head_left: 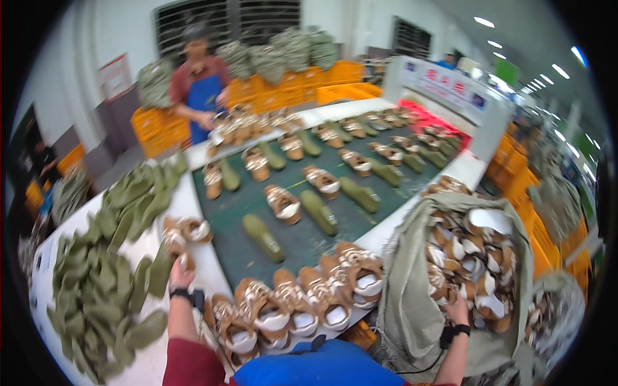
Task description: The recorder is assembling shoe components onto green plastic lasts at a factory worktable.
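My left hand [182, 275] is closed on the end of a brown shoe [174, 239], at the left edge of the green belt. A second brown shoe [195, 229] lies against it. My right hand [458, 310] reaches into an open grey-green sack [407, 270] full of brown and white shoes [473, 257]. Its fingers curl at a shoe [438, 284] near the sack's left side and are partly hidden. In front of me stands a row of brown shoes [293, 301] with white laces. Olive-green insoles [96, 283] lie heaped on the white table at the left.
Brown shoes and olive insoles [262, 238] alternate along the green belt [228, 212]. A person in a blue apron [205, 96] handles shoes across the belt. Yellow crates [257, 95] with bulging sacks line the back; more crates [537, 225] stand right. A white signboard [444, 90] spans the far end.
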Action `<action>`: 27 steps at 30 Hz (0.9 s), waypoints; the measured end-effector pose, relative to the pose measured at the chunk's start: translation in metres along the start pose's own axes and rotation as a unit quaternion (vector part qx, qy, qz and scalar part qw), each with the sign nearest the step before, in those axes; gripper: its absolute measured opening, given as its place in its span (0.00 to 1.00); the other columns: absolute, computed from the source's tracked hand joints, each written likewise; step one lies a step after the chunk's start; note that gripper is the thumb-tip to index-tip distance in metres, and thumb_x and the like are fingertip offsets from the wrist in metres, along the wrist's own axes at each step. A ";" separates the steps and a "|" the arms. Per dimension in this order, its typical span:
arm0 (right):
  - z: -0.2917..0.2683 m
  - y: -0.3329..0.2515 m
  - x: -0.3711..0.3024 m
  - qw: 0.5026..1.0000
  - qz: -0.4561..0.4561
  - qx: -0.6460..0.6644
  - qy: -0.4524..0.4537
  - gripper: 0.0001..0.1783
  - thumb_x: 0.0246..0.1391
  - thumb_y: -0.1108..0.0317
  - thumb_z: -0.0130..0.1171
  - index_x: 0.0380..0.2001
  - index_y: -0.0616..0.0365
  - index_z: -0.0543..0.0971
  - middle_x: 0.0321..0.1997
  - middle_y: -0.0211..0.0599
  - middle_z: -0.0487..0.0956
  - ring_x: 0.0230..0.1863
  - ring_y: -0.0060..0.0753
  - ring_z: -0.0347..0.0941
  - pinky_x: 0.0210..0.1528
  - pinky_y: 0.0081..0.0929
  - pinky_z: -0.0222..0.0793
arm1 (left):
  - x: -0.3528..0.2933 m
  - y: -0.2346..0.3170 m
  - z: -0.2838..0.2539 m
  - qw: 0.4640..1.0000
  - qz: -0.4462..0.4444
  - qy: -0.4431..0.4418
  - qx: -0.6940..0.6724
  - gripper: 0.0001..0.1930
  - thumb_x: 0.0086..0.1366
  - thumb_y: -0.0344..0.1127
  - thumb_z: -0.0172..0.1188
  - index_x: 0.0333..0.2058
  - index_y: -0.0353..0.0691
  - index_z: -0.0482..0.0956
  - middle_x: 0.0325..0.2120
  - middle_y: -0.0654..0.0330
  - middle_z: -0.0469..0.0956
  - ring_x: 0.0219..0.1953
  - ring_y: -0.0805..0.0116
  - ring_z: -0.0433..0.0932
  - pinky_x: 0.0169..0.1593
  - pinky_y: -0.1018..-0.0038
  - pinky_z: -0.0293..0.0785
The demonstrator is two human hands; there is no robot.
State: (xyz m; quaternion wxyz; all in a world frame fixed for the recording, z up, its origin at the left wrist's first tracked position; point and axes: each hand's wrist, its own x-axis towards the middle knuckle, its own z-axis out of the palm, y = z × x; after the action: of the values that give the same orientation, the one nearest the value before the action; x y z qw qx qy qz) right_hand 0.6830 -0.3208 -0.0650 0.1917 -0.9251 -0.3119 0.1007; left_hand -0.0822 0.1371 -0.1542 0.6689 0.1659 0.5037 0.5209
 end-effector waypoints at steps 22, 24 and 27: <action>0.019 -0.060 0.007 0.971 -0.021 0.236 -0.028 0.18 0.45 0.69 0.60 0.42 0.61 0.73 0.39 0.41 0.75 0.39 0.37 0.70 0.43 0.31 0.66 | -0.279 -0.074 0.221 0.795 0.191 -0.370 0.441 0.17 0.61 0.37 0.55 0.47 0.36 0.70 0.37 0.59 0.76 0.42 0.73 0.74 0.46 0.75 0.70; 0.007 -0.062 0.006 0.965 -0.015 0.263 0.000 0.18 0.46 0.69 0.60 0.42 0.62 0.74 0.38 0.41 0.75 0.38 0.36 0.70 0.42 0.31 0.66 | -0.264 -0.067 0.214 0.817 0.178 -0.315 0.449 0.16 0.61 0.36 0.54 0.46 0.36 0.71 0.36 0.60 0.76 0.41 0.72 0.74 0.46 0.75 0.70; -0.008 -0.064 0.001 0.953 0.002 0.301 0.044 0.16 0.47 0.69 0.60 0.41 0.62 0.74 0.37 0.41 0.75 0.37 0.36 0.71 0.40 0.30 0.67 | -0.249 -0.047 0.204 0.795 0.228 -0.269 0.494 0.16 0.60 0.37 0.55 0.44 0.35 0.72 0.35 0.57 0.77 0.39 0.69 0.76 0.44 0.74 0.71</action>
State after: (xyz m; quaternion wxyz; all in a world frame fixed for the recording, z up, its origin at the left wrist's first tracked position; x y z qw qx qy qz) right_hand 0.6514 -0.2757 -0.0304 0.4747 -0.8285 -0.2568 0.1491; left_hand 0.1281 -0.0358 0.0246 0.4660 0.7175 0.4398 0.2730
